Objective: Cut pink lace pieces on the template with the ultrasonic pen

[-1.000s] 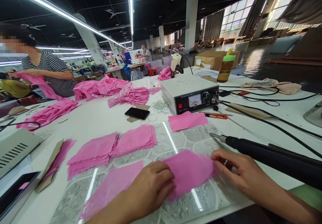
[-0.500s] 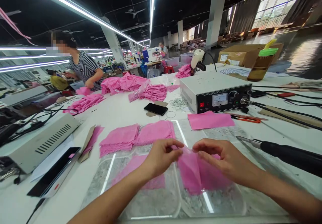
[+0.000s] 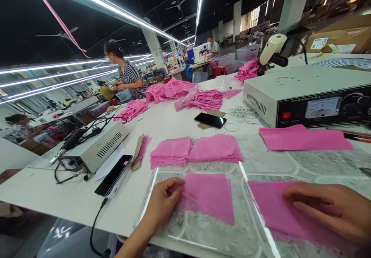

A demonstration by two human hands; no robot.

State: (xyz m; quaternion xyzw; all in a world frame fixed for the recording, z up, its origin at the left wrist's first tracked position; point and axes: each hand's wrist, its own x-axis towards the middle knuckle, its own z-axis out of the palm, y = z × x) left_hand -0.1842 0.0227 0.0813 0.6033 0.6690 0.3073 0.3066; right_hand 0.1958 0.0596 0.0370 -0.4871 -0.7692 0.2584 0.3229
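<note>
My left hand rests on the left edge of a pink fabric square, fingertips curled and pinching its corner. My right hand lies flat with fingers stretched out on a second pink fabric square to the right. Both squares lie on a clear textured mat at the table's near edge. Two stacks of pink squares sit just beyond the mat.
A white control box with a meter stands at the right, a pink sheet in front of it. A black phone, another grey box, and pink fabric piles lie further off. A person in a striped shirt works at the far left.
The two hands, which were together on one bunched pink piece, have moved apart; now two separate squares lie flat, one under each hand. The camera has turned left.
</note>
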